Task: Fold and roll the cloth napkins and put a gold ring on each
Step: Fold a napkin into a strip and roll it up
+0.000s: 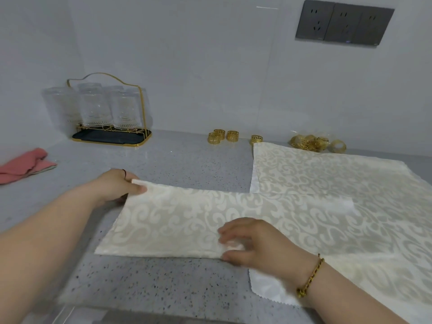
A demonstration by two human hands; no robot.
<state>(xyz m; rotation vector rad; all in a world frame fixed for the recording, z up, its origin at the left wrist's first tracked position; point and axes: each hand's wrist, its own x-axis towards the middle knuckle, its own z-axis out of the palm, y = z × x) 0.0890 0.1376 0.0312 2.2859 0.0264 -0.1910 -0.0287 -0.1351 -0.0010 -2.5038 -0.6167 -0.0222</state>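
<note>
Speckled grey countertop [163, 160] carries a folded damask napkin [198, 220], partly overlapping the spread napkin stack [327, 183]. Its far-left corner is pinched by the left hand [117, 185], apparently to square the fold; the right hand [252, 242], fingers loosely spread, presses its near edge flat. Gold rings [224, 136] wait behind the napkin.

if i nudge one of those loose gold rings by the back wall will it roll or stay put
Probably stays put at first: the four loose gold rings stand on their flat ends on the counter. Tipped onto its side, one would likely roll, since they are round bands. They look like thin openwork metal, so probably light and apt to skid on the smooth stone.
</note>
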